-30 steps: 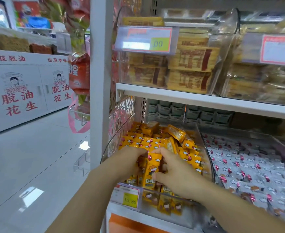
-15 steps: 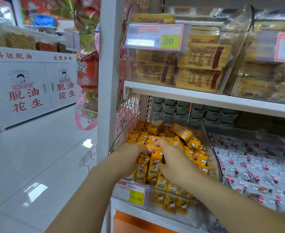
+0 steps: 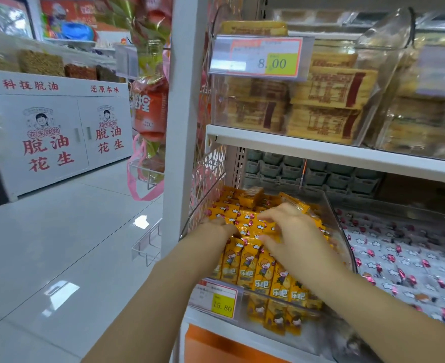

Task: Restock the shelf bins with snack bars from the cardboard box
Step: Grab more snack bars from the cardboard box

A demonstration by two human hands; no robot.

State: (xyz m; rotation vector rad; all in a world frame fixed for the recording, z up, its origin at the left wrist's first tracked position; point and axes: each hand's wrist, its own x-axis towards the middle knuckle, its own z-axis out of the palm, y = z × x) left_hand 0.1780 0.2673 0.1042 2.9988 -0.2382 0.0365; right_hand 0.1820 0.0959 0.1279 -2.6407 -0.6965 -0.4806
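The fingers of the right hand [image 3: 293, 231] are spread and lightly bent, with their tips laid on the top layer of yellow snack bars [image 3: 258, 271]. Nothing is seen pinched between them, so the hand is judged loose rather than gripping. The fingers of the left hand [image 3: 215, 229] are tucked down among the bars at the near left of the pile, and whether a bar is held there cannot be told. The two hands are close together, with a few bars showing between them.

The bars are piled in a clear bin [image 3: 346, 241]. They stand upright in a row against its near wall and lie flat and loose farther back. The bin is judged close to full. The step in hand is taken to be the settling and levelling of bars already in the bin, not the fetching of more. The cardboard box is not in view. The next move is therefore judged to call for the hands to be drawn out without the upright row being toppled, and for the box to be reached out of frame.

A price tag [image 3: 216, 299] is fixed at the bin's near edge. Just beside the bin, to the right, a second bin of white-wrapped snacks [image 3: 405, 260] is set. Above, a white shelf [image 3: 321, 153] carries clear bins of brown packets [image 3: 329, 100].
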